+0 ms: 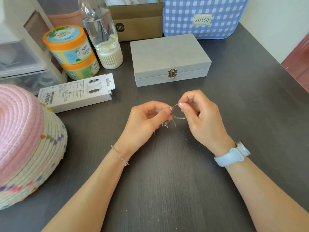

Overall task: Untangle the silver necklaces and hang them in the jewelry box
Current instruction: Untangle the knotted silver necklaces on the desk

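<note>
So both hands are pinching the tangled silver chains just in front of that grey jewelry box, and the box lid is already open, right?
Not quite. The grey jewelry box is closed, its metal clasp latched at the front, as the head view shows. The rest holds: the left hand and right hand both pinch the tangled silver chains just in front of it.

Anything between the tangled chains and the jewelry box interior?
Yes: the grey fabric-covered jewelry box is closed, its metal clasp down. The bare dark table between it and the silver necklaces, pinched by left hand and right hand, holds nothing.
</note>
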`<state>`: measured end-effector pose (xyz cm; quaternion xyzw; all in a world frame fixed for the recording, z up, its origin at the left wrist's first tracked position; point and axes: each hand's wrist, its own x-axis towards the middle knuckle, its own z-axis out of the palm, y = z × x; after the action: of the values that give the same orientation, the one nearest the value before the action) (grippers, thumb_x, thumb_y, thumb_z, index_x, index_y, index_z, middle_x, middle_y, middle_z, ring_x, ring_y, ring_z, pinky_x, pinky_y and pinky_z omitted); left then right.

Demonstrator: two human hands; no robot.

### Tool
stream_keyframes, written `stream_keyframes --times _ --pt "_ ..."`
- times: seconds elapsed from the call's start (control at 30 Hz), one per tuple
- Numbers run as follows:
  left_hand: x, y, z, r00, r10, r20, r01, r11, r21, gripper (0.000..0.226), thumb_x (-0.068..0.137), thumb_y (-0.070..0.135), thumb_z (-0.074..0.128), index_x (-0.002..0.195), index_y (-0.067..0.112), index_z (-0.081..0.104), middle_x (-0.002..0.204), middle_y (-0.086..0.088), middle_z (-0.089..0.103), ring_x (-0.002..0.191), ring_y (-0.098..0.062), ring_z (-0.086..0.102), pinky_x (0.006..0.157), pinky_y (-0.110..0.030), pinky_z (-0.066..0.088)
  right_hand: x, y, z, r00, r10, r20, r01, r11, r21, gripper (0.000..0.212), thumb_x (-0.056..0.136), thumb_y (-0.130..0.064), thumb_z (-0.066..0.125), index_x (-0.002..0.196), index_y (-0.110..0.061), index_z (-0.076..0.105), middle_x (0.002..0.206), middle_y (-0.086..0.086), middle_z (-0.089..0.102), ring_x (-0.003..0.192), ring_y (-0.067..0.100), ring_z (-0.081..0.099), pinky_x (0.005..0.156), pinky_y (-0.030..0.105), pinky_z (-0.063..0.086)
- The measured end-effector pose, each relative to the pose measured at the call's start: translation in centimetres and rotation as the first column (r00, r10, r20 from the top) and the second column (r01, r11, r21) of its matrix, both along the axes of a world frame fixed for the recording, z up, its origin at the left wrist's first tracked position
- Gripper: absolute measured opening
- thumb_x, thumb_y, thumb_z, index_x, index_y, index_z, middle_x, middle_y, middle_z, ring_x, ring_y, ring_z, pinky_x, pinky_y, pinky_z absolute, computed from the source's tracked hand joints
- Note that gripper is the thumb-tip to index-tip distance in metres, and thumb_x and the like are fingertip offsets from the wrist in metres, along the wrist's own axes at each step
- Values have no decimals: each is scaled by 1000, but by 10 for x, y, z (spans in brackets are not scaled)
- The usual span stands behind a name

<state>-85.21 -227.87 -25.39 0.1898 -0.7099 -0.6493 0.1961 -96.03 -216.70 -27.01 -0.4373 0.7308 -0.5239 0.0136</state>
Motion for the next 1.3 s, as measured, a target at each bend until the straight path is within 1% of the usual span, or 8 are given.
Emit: stream_keyframes --times 0.2,0.3,0.43,0.57,0.73,0.93,1.1,1.3 --pt "-1 0 1 1000 8 7 -8 1000 26 19 90 7 54 75 14 63 62 4 67 39 -3 31 42 -13 28 1 -1 0 996 -42 -76 39 999 -32 19 82 -12 50 87 -30 49 90 -20 47 51 4 42 54 26 35" --pt "-2 0 1 998 59 -14 -59 998 35 21 90 5 54 73 15 62 62 6 64 39 0 37 44 -10 29 5 1 3 995 -16 -103 13 999 -37 10 78 -20 50 87 -20 56 91 -20 44 52 1 41 56 24 36" --pt "-3 2 1 996 83 -22 -83 997 4 22 90 3 54 72 14 60 67 2 56 43 3 45 48 -5 32 9 -1 3 991 -21 -131 20 1000 -9 16 78 -31 55 84 -19 62 88 -15 46 59 -5 45 55 28 39" --pt "-3 1 -5 996 86 -5 -86 994 -70 21 88 6 58 70 17 60 61 14 54 50 1 42 51 -10 34 7 -2 1 980 -39 -197 48 998 36 17 81 -31 54 79 -18 65 85 -12 49 62 -11 46 52 22 33" --pt "-2 1 -8 996 91 -14 -92 982 -163 20 84 10 63 67 18 57 61 12 54 54 -10 43 53 -17 35 7 0 0 968 -52 -246 72 995 73 14 80 -29 52 76 -20 62 84 -12 51 56 -6 41 49 26 36" --pt "-2 3 -10 998 54 8 -50 964 -260 16 79 11 58 66 18 52 56 12 50 50 -13 39 48 -15 32 8 -1 2 918 -87 -387 141 983 114 10 79 -24 53 76 -19 61 85 -4 54 52 15 45 42 29 42" --pt "-1 -1 -9 998 63 -24 -66 982 -179 23 83 3 57 66 16 50 59 14 52 52 -12 38 48 -14 32 -5 4 3 943 -231 -241 241 970 15 6 78 -21 52 77 -17 57 85 -9 50 62 -6 44 55 26 36" --pt "-2 -3 -8 993 107 -51 -113 987 -117 27 87 -2 53 67 16 50 59 15 51 48 -1 38 49 -13 32 -2 2 -1 956 -253 -149 267 960 81 5 78 -20 54 82 -20 57 87 -14 46 66 -13 45 57 19 32"
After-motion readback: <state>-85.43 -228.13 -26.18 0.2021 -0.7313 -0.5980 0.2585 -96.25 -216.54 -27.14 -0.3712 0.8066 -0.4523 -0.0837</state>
